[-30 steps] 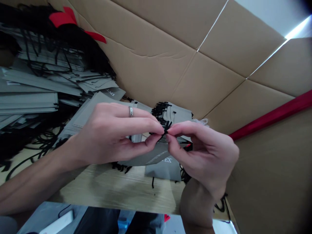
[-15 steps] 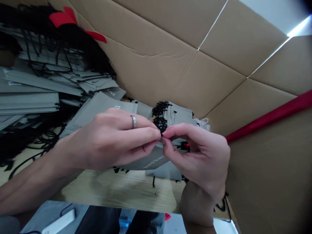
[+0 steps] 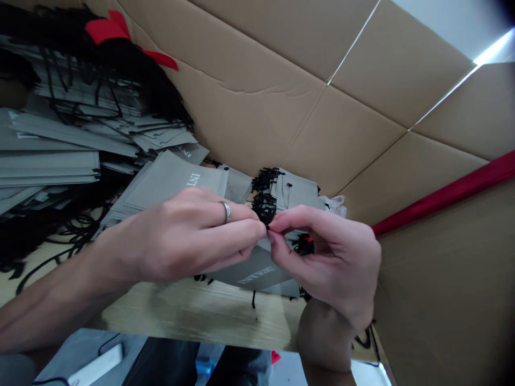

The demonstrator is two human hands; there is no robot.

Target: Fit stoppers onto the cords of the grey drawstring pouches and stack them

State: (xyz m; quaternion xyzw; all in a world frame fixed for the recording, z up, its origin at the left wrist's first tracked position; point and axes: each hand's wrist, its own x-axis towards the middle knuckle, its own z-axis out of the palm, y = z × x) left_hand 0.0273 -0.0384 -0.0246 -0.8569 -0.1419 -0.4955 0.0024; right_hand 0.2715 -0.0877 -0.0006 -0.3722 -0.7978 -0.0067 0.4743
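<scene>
My left hand [image 3: 197, 233], with a ring on one finger, and my right hand [image 3: 332, 257] meet fingertip to fingertip. Both are closed in a pinch on a small piece of black cord [image 3: 268, 228], mostly covered by the fingers. Just below them lies a grey paper bag [image 3: 257, 274] with white lettering. Beyond the fingertips is a stack of grey bags [image 3: 300, 187] with bunched black cord ends [image 3: 265, 179]. Behind my left hand rests another pile of grey bags [image 3: 169, 174].
Stacked grey bags [image 3: 48, 169] and a mass of black cords [image 3: 153, 80] with a red strip [image 3: 107, 31] fill the left. Cardboard walls [image 3: 257, 118] enclose the wooden table [image 3: 193, 311] at the back and right. A white power bank-like object [image 3: 96, 367] lies below.
Both hands have dipped slightly while still pinching together. The lettered bag beneath has shifted a little and shows more of its print.
</scene>
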